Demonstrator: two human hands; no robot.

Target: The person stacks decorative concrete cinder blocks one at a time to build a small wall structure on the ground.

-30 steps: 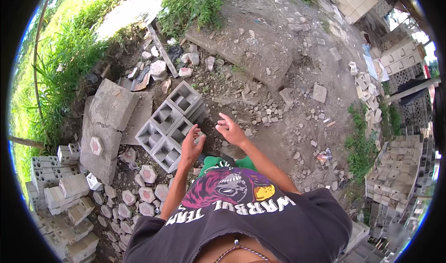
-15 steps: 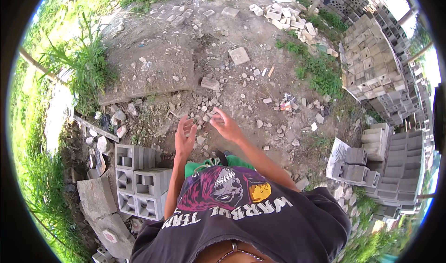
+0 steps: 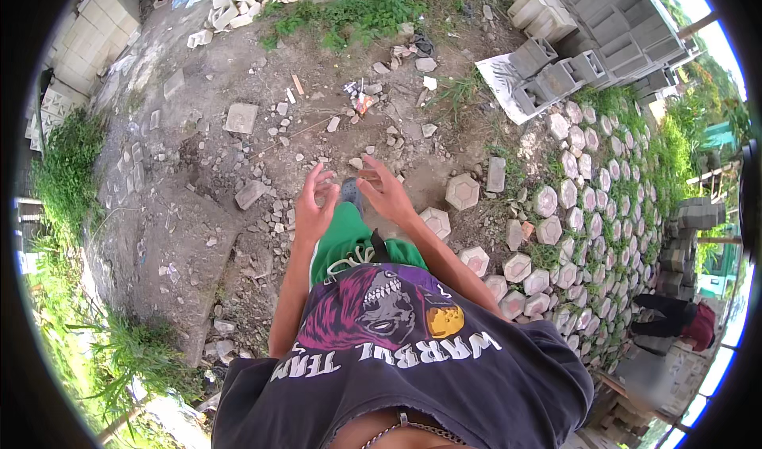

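Observation:
My left hand [image 3: 316, 205] hovers in front of my waist, its fingers apart and slightly curled, with nothing in it. Beside it, my right hand [image 3: 386, 193] is also empty, fingers loosely spread. A gap separates the two hands, and a grey shoe [image 3: 352, 192] shows on the ground between them. Nearest to my right hand are loose hexagonal paving blocks [image 3: 462, 192] lying on the dirt. Small rubble and a broken concrete chunk [image 3: 251, 194] lie beyond my left hand. Neither hand touches anything.
Rows of hexagonal pavers [image 3: 595, 199] spread over grass to the right. Grey hollow blocks [image 3: 559, 78] are stacked at the far right, some on a white sheet [image 3: 508, 92]. A flat square slab [image 3: 241, 118] lies ahead. Another person [image 3: 675, 322] is bent over at the right.
My view and body have turned right. The paver field and another person have come into sight; the hollow blocks at my left have left it. Both hands stay raised and empty.

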